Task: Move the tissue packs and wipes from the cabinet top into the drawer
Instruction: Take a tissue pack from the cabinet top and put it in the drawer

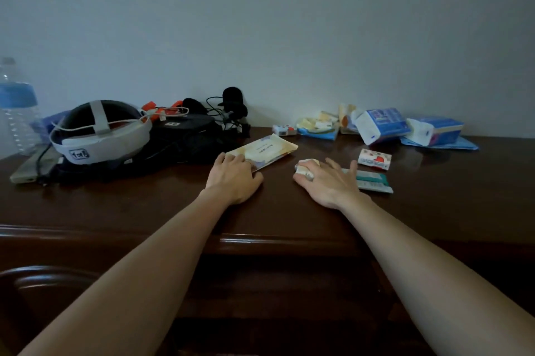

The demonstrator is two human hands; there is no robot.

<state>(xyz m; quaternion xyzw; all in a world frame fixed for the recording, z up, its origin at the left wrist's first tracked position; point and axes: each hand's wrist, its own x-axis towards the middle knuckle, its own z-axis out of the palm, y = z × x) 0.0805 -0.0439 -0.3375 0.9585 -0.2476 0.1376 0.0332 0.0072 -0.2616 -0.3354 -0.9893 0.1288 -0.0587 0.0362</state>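
Note:
My left hand (234, 179) lies on the near end of a flat cream wipes pack (267, 149) on the dark wooden cabinet top (144, 205), fingers curled over its edge. My right hand (328, 183) pinches a small white tissue pack (304, 169) between thumb and forefinger. Its other fingers spread over a teal-and-white pack (375, 182). Just beyond lies a small pack with red hearts (375, 159). Along the wall are two blue-and-white tissue packs (382, 124) (437, 131), yellow and blue packs (318, 124) and a tiny pack (285, 130). The cabinet front below is dark; no drawer shows clearly.
At the left of the top sit a grey-strapped headset (101, 130), black pouches with cables (202, 130) and a clear water bottle (17, 112). A curved wooden chair back (43, 277) stands at the lower left, in front of the cabinet.

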